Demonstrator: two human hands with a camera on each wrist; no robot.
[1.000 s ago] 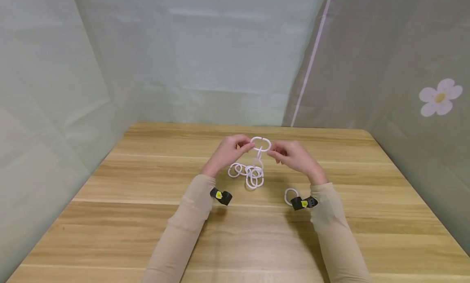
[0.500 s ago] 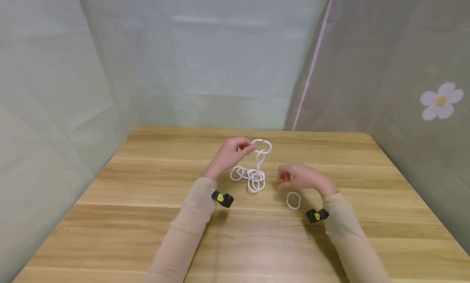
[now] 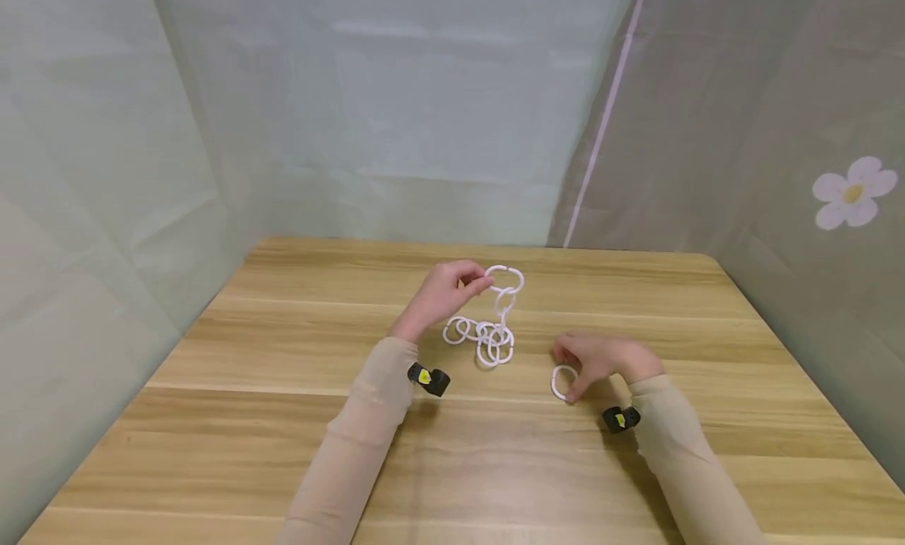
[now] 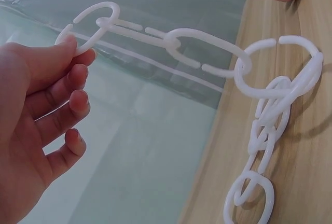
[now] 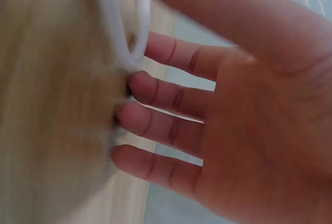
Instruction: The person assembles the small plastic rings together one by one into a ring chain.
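White plastic chain (image 3: 491,325) is pinched by its raised top link in the left hand (image 3: 444,292), remainder heaped on the wooden table (image 3: 283,419), while the right hand (image 3: 601,360), fingers extended, touches a loose link (image 3: 561,382).

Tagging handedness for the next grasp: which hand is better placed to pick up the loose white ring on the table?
Right, most likely. The right hand has its fingertips at the loose ring on the wooden table. The left hand pinches the top link of the white plastic chain and is farther from it.
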